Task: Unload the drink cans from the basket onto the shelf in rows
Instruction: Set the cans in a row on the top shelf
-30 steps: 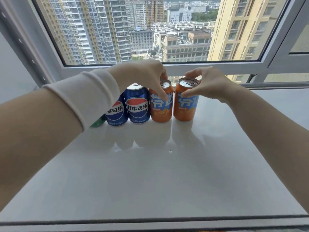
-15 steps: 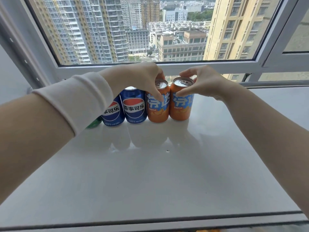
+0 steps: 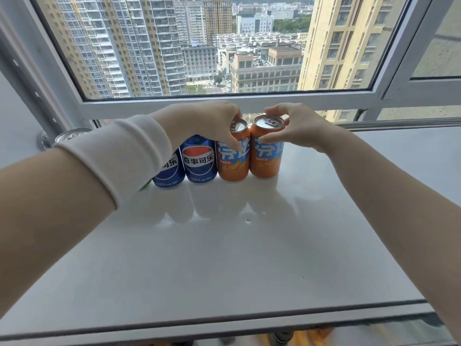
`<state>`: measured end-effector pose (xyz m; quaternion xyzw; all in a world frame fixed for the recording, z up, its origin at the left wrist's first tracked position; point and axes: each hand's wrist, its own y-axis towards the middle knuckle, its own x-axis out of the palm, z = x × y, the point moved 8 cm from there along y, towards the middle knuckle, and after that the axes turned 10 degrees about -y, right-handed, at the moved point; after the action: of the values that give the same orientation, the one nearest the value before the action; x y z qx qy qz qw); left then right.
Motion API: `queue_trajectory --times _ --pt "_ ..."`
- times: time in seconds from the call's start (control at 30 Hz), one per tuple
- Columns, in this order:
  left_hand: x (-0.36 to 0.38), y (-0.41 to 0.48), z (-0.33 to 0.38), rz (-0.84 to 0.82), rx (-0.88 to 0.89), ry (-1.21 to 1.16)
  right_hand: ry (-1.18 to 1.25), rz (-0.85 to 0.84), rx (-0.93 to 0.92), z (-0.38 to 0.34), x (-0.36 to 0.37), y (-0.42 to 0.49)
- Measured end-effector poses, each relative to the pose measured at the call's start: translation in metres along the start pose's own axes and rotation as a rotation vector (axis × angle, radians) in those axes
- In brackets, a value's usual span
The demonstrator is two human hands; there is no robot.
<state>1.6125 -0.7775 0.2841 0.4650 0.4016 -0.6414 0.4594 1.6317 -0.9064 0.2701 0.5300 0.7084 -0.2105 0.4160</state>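
Closing the gap, right hand [image 3: 301, 128] pushed right can [image 3: 267, 162] against left can [image 3: 233, 168]

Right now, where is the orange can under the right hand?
Head view: the right orange can stands at the right end of the row on the shelf, gripped by the right hand, beside the left orange can.

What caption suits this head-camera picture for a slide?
Left hand and right hand hold the left orange can and right orange can beside blue Pepsi cans on the shelf.
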Motion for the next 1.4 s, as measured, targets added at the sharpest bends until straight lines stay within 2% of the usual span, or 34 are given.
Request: queue_trajectory --times 0.17,0.43,0.67,0.97,1.23,1.4 --pt "-0.003 -0.016 0.005 0.070 0.028 0.042 -0.164 0.096 -0.039 -0.011 -0.004 -0.012" --pt "-0.010 -0.059 0.029 0.353 0.157 0.089 -0.438 0.349 -0.043 -0.027 -0.013 -0.056" --pt "0.005 -0.133 0.063 0.466 0.147 0.073 -0.559 0.346 -0.100 -0.041 -0.018 -0.146" --pt "0.064 -0.240 0.136 0.426 0.080 0.073 -0.597 0.280 -0.123 -0.035 -0.016 -0.293" --pt "0.102 -0.320 0.170 0.407 0.085 0.008 -0.534 0.278 -0.108 -0.049 -0.004 -0.391" --pt "0.160 -0.369 0.170 0.335 0.096 -0.021 -0.471 0.254 -0.029 -0.034 0.033 -0.450"
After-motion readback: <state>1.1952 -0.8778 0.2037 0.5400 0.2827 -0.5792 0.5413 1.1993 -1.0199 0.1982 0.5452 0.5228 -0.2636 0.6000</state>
